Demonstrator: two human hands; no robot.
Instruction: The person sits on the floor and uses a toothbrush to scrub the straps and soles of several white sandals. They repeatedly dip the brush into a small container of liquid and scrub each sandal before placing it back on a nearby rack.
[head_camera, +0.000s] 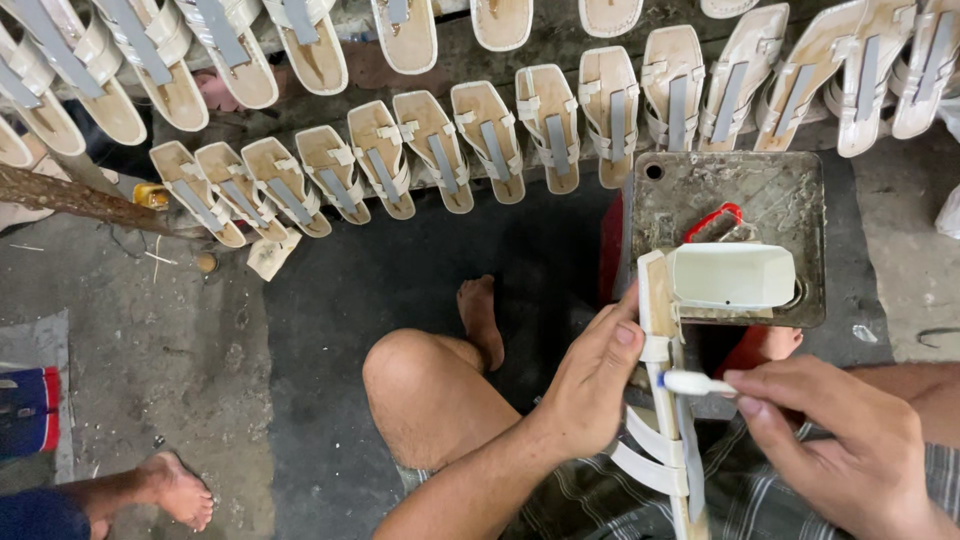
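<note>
Hands meet over the lap. Left hand (590, 385) grips an upright sandal (668, 400) by its edge, fingers wrapped behind, thumb pressed on the sole rim. Right hand (840, 445) pinches a small white brush (695, 383) between thumb and fingertips (tip touching the sandal's strap side). Just beyond stands a white tub (730, 275) on a stained tray (780, 190); sandal rows (430, 150) line the floor.
</note>
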